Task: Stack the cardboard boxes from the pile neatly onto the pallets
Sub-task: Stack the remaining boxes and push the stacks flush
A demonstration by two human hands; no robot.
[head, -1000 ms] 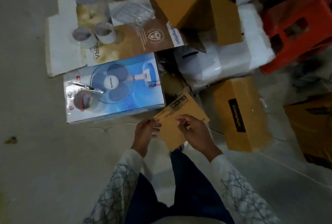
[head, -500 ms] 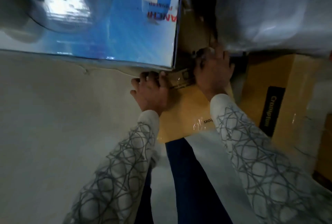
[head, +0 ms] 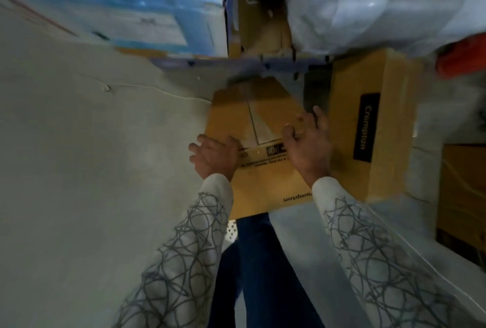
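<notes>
A small brown cardboard box (head: 252,120), taped along its top and printed on the near face, lies low in front of me between a blue fan box and a larger brown box. My left hand (head: 214,157) grips its left near corner, fingers curled over the side. My right hand (head: 307,143) holds its right near corner, fingers bent over the top edge. The box's far end is blurred.
The blue fan box (head: 131,4) fills the upper left. White plastic-wrapped packing (head: 381,1) bulges at the upper right. A brown Crompton box (head: 368,130) lies close on the right, another brown box (head: 462,196) behind it. An orange-red stool (head: 460,59) shows at far right. Grey floor (head: 92,170) lies to the left.
The view has dropped close to the floor. Both hands have come back toward me from the gap by the fan box, still on the small box.
</notes>
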